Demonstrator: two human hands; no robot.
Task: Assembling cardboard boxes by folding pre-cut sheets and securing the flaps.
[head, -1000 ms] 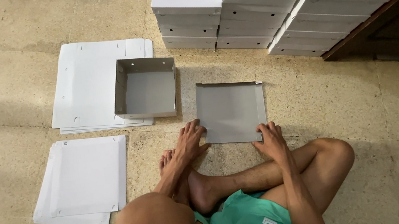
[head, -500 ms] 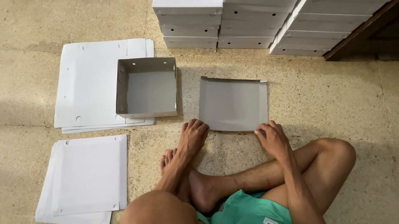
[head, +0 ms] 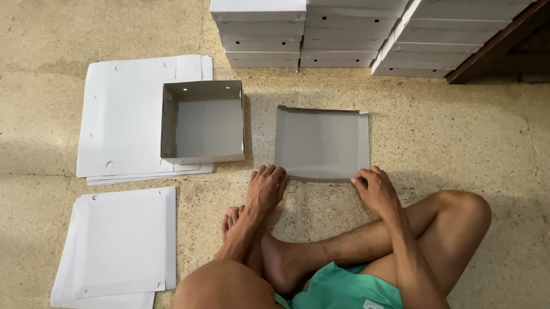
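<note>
Speckled floor (head: 520, 163): one half-folded box tray (head: 321, 142), near edge gripped by left hand (head: 265, 188) and right hand (head: 374, 189); one finished tray (head: 202, 121); two flat sheet piles (head: 126, 118)

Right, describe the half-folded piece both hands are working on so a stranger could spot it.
Start at the stacks of white boxes by the wall. On the floor before them, directly ahead of the seated person, lies a grey cardboard tray, left hand and right hand at its near edge. Unlike the deep finished box beside it, it is shallow.
</note>
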